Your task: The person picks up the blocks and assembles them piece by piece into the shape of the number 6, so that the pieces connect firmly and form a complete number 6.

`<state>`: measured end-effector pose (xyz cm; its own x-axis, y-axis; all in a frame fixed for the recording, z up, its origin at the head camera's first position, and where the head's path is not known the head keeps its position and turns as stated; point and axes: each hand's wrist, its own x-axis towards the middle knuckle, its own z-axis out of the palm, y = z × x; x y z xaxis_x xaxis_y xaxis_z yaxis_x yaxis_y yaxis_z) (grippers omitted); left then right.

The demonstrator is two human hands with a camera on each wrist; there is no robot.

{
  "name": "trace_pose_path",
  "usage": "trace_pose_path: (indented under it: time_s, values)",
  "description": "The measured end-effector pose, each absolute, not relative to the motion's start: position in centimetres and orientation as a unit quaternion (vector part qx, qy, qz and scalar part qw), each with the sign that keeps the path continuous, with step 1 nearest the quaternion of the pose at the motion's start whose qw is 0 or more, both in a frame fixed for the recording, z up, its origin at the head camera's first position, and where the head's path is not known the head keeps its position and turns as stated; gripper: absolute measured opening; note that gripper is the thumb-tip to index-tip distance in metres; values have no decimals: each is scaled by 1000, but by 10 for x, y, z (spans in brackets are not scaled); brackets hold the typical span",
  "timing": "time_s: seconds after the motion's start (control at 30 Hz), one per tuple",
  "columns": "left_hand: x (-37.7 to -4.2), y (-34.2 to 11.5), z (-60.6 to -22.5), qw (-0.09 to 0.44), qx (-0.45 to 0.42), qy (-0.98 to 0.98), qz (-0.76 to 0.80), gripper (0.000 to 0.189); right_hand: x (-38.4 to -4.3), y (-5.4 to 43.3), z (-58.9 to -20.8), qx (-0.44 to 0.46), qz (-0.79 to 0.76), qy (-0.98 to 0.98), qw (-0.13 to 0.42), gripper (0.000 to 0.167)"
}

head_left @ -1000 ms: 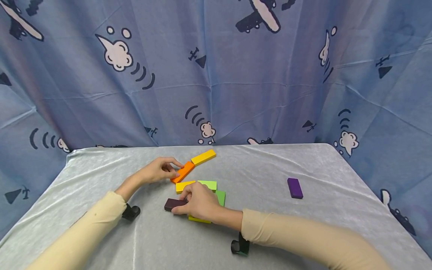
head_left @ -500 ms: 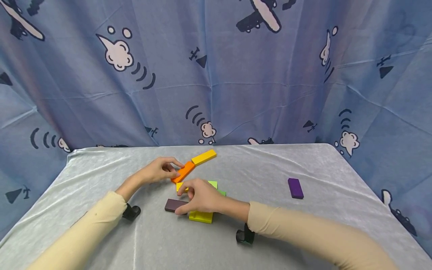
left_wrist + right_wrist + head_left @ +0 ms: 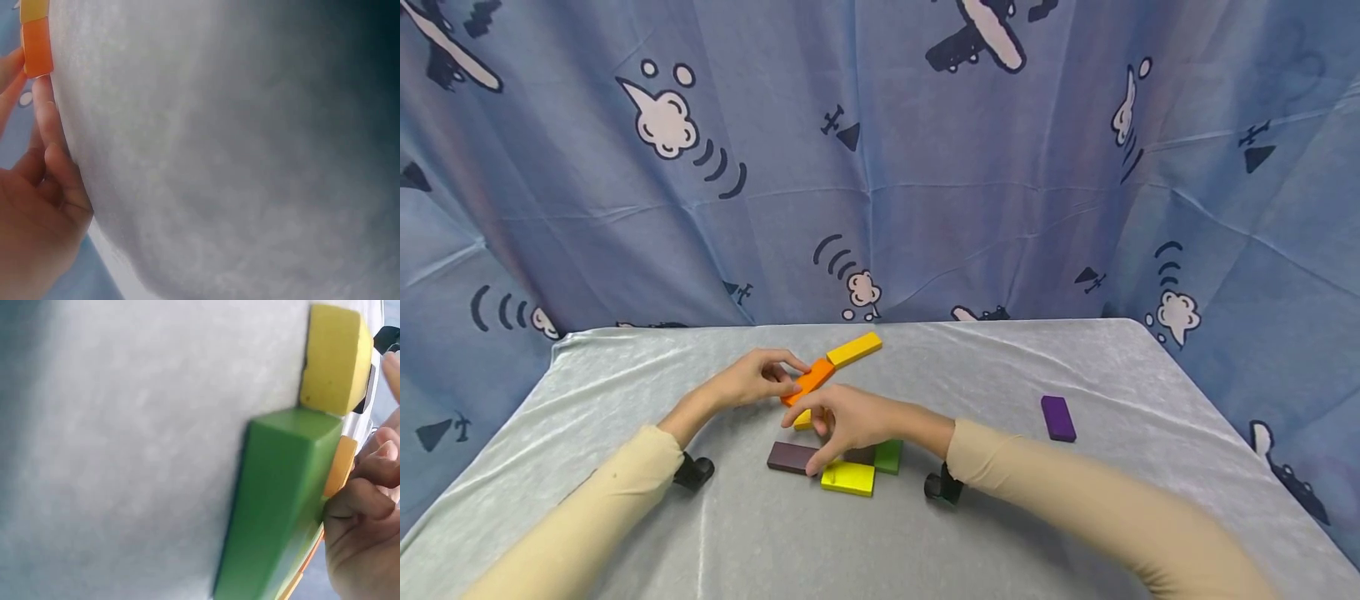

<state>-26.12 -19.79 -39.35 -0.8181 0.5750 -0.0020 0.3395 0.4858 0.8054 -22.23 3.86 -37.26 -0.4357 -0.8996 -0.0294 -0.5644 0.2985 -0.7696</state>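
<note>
In the head view my left hand (image 3: 752,379) pinches an orange block (image 3: 815,379) between thumb and fingers as it lies on the cloth. One end meets a yellow-orange block (image 3: 854,349) behind it. My right hand (image 3: 861,419) hovers over a cluster of blocks, thumb and index finger spread, holding nothing. Below its fingers are a dark brown block (image 3: 790,457), a bright yellow block (image 3: 847,478), a green block (image 3: 888,457) and part of a yellow block (image 3: 802,419). Another dark piece is mostly hidden. The right wrist view shows the green block (image 3: 269,500) up close.
A purple block (image 3: 1057,418) lies alone to the right on the grey cloth-covered table (image 3: 1000,533). A blue patterned curtain (image 3: 925,208) hangs behind the table. Both wrists carry small black cameras.
My right hand has let go of the dark brown block and moved up and away, its fingers spreading. More of the bright yellow block shows. My left hand stays on the orange block.
</note>
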Motion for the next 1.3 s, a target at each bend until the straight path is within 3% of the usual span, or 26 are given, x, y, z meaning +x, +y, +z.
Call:
trace_pose_path:
  time_s: [0.67,1.03,1.3]
  values:
    - [-261,-197,-393,133,272,850,431,27,-222,29,-382,-491,-343,758,260,54]
    - [-260,-198,-393,140,280,837,448,28,-223,30,-378,-495,-352,738,293,62]
    - [-260,-198,-394,136,280,839,446,29,-222,30,-381,-493,-357,741,284,58]
